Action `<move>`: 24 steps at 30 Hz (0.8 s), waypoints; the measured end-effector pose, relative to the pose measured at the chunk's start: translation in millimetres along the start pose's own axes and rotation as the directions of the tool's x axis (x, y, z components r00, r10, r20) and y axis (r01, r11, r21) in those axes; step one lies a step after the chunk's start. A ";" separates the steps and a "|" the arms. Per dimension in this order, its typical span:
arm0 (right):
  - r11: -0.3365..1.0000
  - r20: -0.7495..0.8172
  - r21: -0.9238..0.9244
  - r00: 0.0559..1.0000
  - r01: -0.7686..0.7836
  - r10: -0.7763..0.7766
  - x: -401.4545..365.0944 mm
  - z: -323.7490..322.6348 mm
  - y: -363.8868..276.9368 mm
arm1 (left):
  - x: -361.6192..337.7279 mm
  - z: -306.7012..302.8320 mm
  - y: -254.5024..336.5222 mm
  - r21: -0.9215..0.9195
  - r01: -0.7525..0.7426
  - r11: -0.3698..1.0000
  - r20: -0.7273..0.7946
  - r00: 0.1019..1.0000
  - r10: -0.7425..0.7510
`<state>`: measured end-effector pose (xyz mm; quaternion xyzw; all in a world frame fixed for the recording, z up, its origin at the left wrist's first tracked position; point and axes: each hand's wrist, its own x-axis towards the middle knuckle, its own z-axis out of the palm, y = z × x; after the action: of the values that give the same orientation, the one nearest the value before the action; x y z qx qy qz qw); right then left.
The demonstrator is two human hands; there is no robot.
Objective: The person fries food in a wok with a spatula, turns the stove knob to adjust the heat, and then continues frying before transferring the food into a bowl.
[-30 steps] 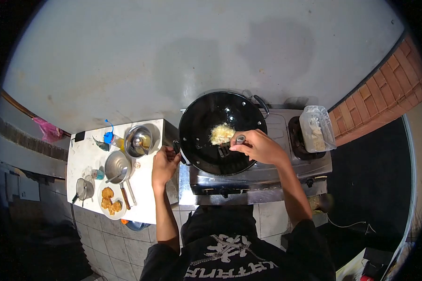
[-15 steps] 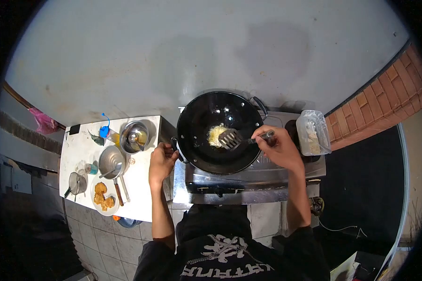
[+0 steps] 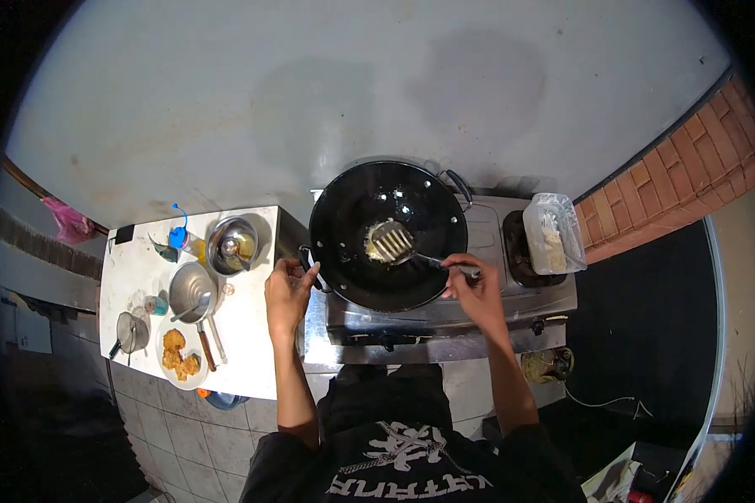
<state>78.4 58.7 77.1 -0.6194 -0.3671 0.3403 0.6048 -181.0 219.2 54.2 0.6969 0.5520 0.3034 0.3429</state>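
A black wok sits on the left burner of a steel stove. A pale yellow piece of food lies in the oil at its middle. My right hand grips the handle of a slotted metal spatula, whose blade rests flat on top of the food. My left hand is closed on the wok's left handle.
A clear plastic container of pale food rests on the right burner. The white side table holds two metal bowls, a small strainer, a blue-capped bottle and a plate of fried pieces. A grey wall is behind; bricks at right.
My right hand pulled back toward me along the handle, and the spatula swung from the food's right side to lie on top of it. The left hand stayed on the wok handle.
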 end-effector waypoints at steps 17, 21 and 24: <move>0.989 0.067 -0.128 0.996 0.071 -0.063 -9.7 2.9 22.6 | -0.2 -3.6 19.7 0.135 0.081 0.987 0.011 0.996 -0.083; 0.993 0.084 -0.118 0.996 -0.002 0.012 -12.9 3.0 20.6 | -0.9 -4.2 19.7 0.120 0.068 0.990 0.003 0.998 -0.069; 0.986 0.098 -0.165 0.995 -0.008 0.025 -13.9 2.7 17.9 | -1.2 -3.8 19.0 0.123 0.069 0.990 -0.001 0.998 -0.069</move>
<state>69.9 48.0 58.8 -0.6525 -0.4185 0.3443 0.5296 -173.6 215.6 71.9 0.6976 0.5930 0.2557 0.3104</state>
